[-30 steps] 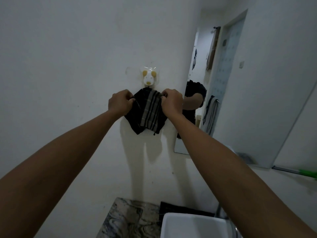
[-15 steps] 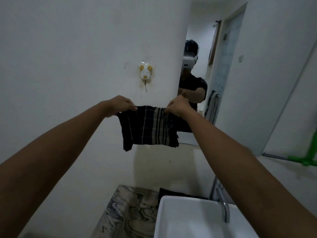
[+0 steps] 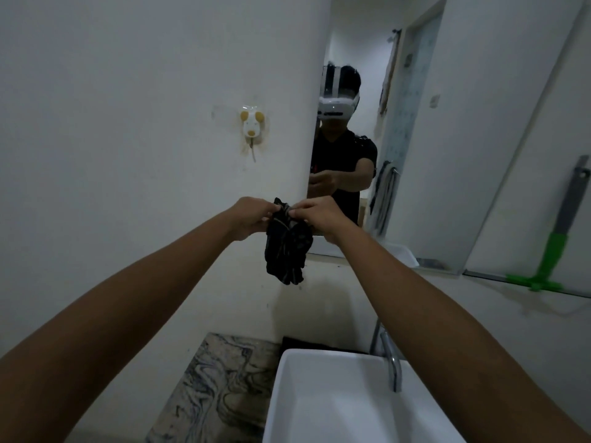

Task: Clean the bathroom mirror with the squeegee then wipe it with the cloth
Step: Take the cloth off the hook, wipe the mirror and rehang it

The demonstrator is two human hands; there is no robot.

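A dark striped cloth (image 3: pixel 287 247) hangs bunched in front of the wall, below the mirror's left edge. My left hand (image 3: pixel 251 217) and my right hand (image 3: pixel 321 215) pinch its top together, almost touching each other. The mirror (image 3: pixel 447 129) fills the upper right and reflects a person with a headset. A green squeegee (image 3: pixel 551 257) with a grey handle leans against the mirror's lower right corner.
A white animal-shaped wall hook (image 3: pixel 252 124) is bare on the wall above my hands. Below are a white sink (image 3: pixel 335 404) with a chrome tap (image 3: pixel 391 362) and a marbled counter (image 3: pixel 217 388) to its left.
The cloth came off the wall hook, was held spread between both hands, and is now gathered into a bunch as my hands came together. The view has swung right, showing more mirror.
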